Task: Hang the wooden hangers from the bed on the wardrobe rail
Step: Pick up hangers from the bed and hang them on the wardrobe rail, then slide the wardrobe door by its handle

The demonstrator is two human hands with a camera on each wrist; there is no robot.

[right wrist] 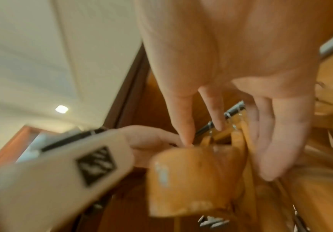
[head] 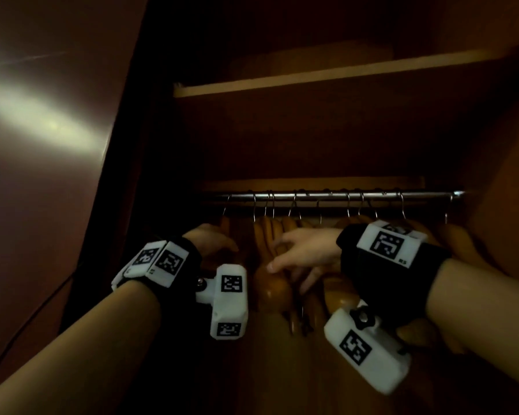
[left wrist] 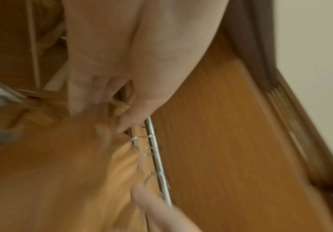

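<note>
Several wooden hangers hang by metal hooks from the chrome wardrobe rail. My right hand reaches in among them, its fingers straight and spread between the hanger shoulders. Its thumb touches the top of the nearest hanger. My left hand is at the left end of the row. In the blurred left wrist view its thumb and fingers close on either side of a hanger's wood near the rail.
A wooden shelf runs across above the rail. The wardrobe's open door stands to the left and its side wall to the right. A dark cable hangs at the lower left.
</note>
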